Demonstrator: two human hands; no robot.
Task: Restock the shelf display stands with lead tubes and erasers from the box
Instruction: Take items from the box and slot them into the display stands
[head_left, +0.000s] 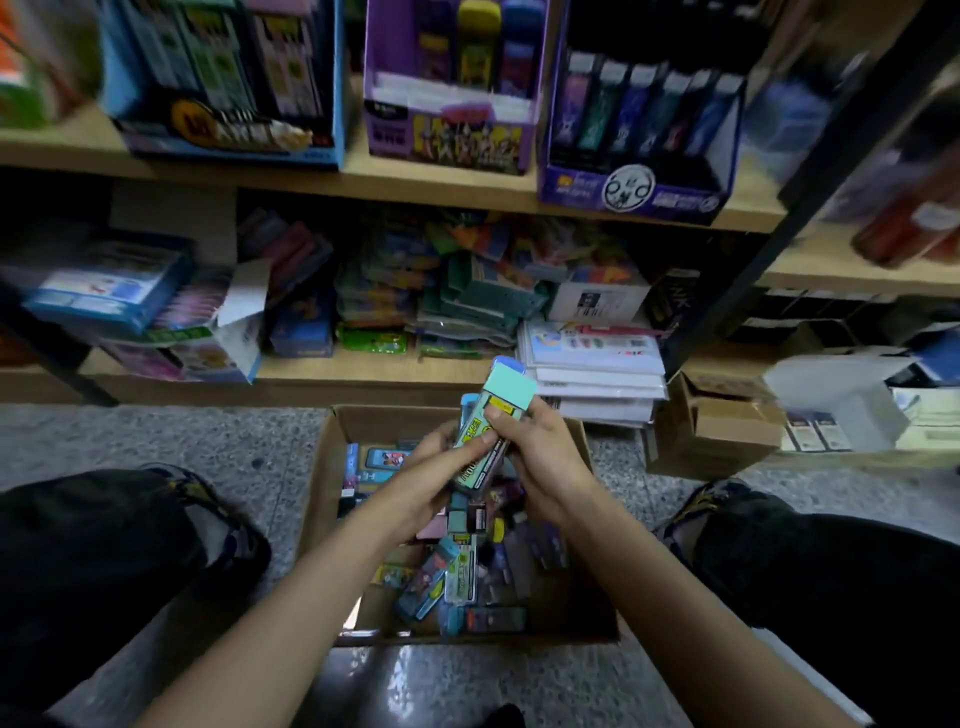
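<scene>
Left hand (427, 470): raised over the box, fingers curled shut around the lower part of a bundle of erasers.
Right hand (537, 451): closed on the same bundle from the other side, thumb pressed across the printed sleeve of the front eraser.
Erasers (493, 415): a small stack held between both hands, tilted with its upper end leaning toward the shelf; the front one is mint green with a yellow and green sleeve, and blue ones show behind it.
Box (332, 467): open cardboard, on the speckled floor between the person's knees, directly below the hands; it holds a loose jumble of small packs in teal, blue, pink and dark colours. Which are lead tubes and which erasers I cannot tell.
Display stands: three on the upper wooden shelf, a blue one (223, 104) at left, a purple one (452, 98) in the middle, a dark purple one (644, 135) at right, each with upright packs in rows.
Lower shelf (374, 371): crowded with stacked stationery packs, blurred.
Second carton (711, 426): brown, on the floor, right of the box.
</scene>
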